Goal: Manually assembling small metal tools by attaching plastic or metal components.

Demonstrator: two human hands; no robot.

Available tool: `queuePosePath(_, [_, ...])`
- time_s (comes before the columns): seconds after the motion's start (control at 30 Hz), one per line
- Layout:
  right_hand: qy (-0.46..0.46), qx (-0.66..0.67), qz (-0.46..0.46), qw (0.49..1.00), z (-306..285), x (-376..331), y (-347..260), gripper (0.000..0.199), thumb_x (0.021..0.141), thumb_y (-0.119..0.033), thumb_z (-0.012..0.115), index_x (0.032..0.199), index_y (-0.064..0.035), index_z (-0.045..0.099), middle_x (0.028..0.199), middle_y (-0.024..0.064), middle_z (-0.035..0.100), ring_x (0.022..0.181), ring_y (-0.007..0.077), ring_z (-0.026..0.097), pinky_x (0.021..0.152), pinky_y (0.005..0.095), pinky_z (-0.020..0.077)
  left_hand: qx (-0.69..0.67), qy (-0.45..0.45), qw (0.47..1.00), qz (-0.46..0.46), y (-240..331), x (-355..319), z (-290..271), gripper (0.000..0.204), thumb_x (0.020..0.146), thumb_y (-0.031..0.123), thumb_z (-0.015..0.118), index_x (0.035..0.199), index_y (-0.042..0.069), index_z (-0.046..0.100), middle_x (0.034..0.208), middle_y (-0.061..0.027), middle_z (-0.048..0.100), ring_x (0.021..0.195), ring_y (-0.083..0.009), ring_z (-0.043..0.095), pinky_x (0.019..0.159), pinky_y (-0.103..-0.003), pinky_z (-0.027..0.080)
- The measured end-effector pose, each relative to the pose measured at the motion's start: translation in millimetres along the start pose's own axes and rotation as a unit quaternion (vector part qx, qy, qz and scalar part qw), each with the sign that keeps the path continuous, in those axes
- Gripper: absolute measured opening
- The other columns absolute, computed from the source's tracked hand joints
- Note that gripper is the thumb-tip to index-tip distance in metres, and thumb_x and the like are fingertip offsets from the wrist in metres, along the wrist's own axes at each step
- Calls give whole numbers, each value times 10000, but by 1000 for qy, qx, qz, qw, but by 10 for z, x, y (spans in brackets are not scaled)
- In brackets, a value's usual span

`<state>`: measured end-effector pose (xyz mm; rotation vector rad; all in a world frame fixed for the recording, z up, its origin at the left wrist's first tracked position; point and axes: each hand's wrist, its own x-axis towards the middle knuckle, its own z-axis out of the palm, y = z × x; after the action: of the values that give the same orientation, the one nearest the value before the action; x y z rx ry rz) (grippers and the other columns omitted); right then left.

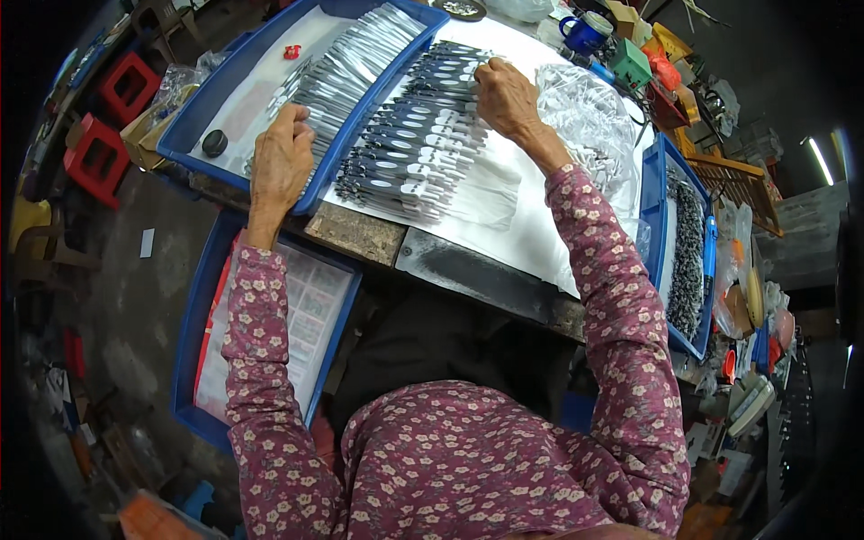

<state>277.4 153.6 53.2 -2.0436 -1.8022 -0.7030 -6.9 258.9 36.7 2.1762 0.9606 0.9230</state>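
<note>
1. Left hand: grip closed over silver strips, knuckles up, resting on the blue tray rim.
2. Strips lie fanned in that tray at the desk left; black cap and red bit lie in it too.
3. Right hand: grip narrow, fingertips pinching the top of the dark cards, arm reaching forward.
4. Cards overlap in rows mid-desk on white sheet.
5. Clear bag just right of the hand; second blue tray far right.

Glossy plastic, paper and worn stone

Blue plastic tray smooth; dark strips glossy with shiny white ends; white sheet matt paper; clear bag crinkled film; table edge rough, mottled; sleeve soft floral cloth.
</note>
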Motion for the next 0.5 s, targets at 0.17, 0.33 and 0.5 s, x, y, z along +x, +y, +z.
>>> queuePosePath(0.17, [-17, 1, 5, 1000, 6, -6, 13, 95, 700, -100, 602, 744, -15, 596, 761, 109, 549, 771, 264, 562, 657, 359, 445, 17, -8, 1000, -19, 18, 1, 6, 219, 789, 72, 523, 997, 7, 536, 893, -212, 615, 870, -357, 592, 762, -402, 454])
queuePosePath(0.33, [-61, 9, 25, 998, -6, 46, 41, 122, 708, -108, 602, 809, -42, 621, 804, 114, 579, 748, 283, 577, 651, 369, 454, 22, 7, 1000, -7, -22, 4, 0, 196, 789, 78, 489, 959, -1, 546, 891, -211, 613, 865, -376, 580, 758, -417, 444])
queuePosePath(0.5, [-57, 40, 29, 997, 11, 27, 89, 129, 708, -112, 603, 820, -49, 620, 820, 112, 581, 734, 288, 582, 641, 373, 455, -21, 3, 1000, -23, -65, 42, 4, 200, 768, 67, 464, 933, -6, 550, 819, -204, 621, 832, -368, 592, 750, -408, 445])
